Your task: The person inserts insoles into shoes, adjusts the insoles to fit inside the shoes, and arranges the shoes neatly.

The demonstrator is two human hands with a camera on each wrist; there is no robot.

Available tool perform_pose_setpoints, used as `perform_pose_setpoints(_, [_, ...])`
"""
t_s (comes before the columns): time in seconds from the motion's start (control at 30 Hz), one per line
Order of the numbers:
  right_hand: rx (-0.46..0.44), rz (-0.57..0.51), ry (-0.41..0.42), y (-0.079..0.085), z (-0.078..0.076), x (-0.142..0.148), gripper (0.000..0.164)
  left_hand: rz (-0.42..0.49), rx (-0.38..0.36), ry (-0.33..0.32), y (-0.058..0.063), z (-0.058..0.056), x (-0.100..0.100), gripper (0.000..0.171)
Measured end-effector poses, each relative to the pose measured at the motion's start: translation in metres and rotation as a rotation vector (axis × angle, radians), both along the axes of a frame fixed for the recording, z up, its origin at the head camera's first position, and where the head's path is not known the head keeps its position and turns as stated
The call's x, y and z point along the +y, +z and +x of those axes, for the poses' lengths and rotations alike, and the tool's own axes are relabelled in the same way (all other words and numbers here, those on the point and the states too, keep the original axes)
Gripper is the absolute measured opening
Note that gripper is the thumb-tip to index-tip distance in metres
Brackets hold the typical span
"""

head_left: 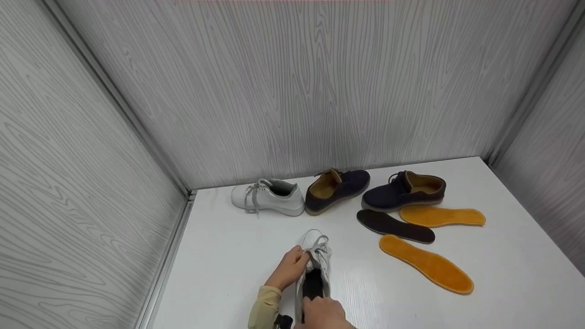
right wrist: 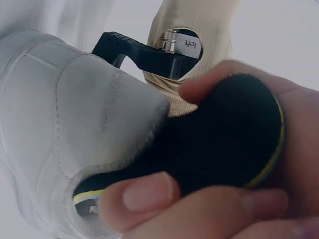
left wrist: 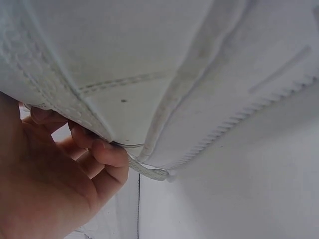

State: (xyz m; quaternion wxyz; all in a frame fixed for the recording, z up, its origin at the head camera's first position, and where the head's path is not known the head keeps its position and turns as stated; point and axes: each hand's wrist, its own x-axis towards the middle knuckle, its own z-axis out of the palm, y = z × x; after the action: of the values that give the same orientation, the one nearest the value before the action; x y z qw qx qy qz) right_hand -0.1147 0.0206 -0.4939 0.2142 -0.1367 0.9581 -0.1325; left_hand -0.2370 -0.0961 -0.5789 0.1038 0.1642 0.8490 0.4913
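A white lace-up shoe (head_left: 312, 237) points away from me at the front of the table. My left hand (head_left: 288, 268) grips the side of its upper by the laces; in the left wrist view the fingertips of this left hand (left wrist: 55, 184) curl over the opening's edge. A black insole (head_left: 313, 282) lies partly inside the shoe. In the right wrist view, the wide end of the insole (right wrist: 229, 129) sticks out past the heel collar, showing a yellow edge. My right hand (head_left: 323, 312) grips that end, thumb on one side and fingers on the other.
Along the back wall stand another white shoe (head_left: 274, 201) and two dark blue shoes, one in the middle (head_left: 345, 187) and one at right (head_left: 388, 196). Right of my hands lie a dark brown insole (head_left: 395, 227) and two orange insoles, one nearer (head_left: 429, 265), one farther (head_left: 441, 216).
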Motion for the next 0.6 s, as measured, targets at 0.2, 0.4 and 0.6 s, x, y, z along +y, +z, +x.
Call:
perform_pose_setpoints(0.2, [0.013,-0.02,-0.003,-0.0032,-0.0021,0.0009,0.042,0.008,0.003,0.002,0.0001,0.0008,0.0006,0.031])
perform_pose_setpoints(0.4, [0.051,-0.027,-0.004,-0.0047,-0.0019,0.0009,0.041,-0.006,0.038,-0.007,0.0022,0.0011,0.001,0.032])
perform_pose_setpoints(0.6, [0.101,-0.1,-0.014,-0.0101,0.0023,0.0021,0.045,-0.021,0.082,-0.019,-0.0004,0.0012,0.0012,0.038])
